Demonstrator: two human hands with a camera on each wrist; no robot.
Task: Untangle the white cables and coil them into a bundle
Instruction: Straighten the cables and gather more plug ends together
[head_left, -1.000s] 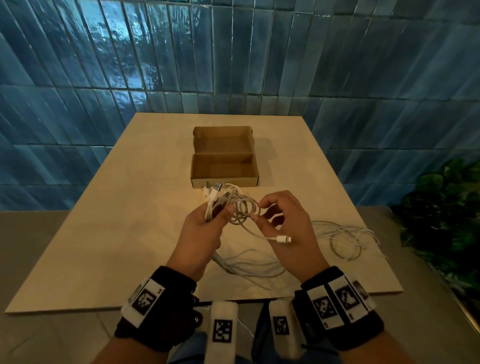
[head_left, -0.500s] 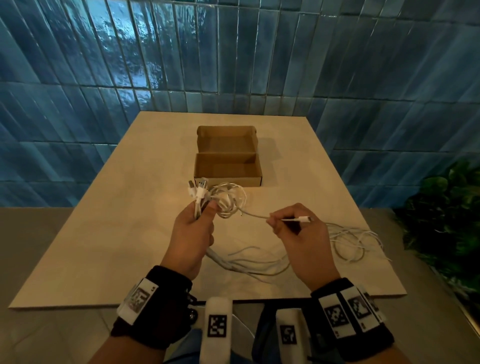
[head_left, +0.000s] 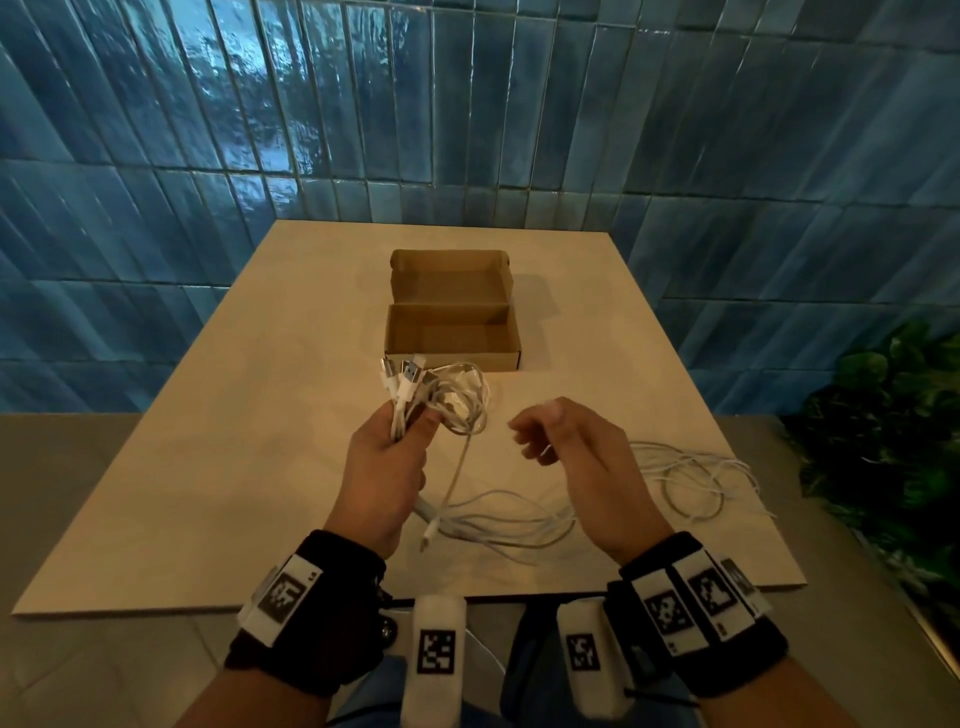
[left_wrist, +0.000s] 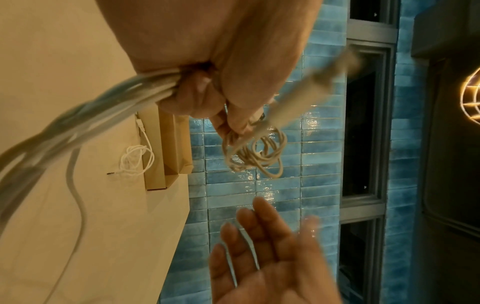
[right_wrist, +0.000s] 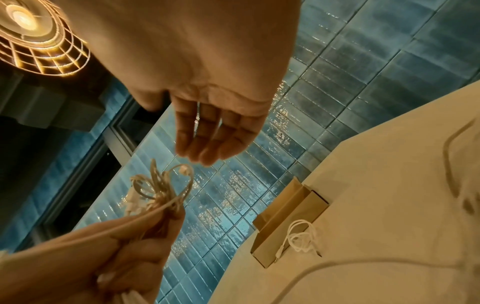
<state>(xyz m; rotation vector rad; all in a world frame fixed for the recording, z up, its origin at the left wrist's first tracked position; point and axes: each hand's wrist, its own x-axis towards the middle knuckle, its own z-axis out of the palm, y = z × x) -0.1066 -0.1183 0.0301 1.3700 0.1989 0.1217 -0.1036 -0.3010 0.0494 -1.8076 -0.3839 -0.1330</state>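
Cables (head_left: 457, 400): white, knotted cluster gripped in left hand (head_left: 387, 467) above table (head_left: 208, 467); right hand (head_left: 576, 457) empty, fingers loosely spread. Advice: pick one free end, draw slowly through loops.

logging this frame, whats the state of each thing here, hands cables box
left hand: grips the white cables, raised above the table
right hand: empty, fingers loosely extended
white cables: tangled knot at the left hand, strands trailing onto the table
cardboard box: open
small cable coil: lies beside the cardboard box
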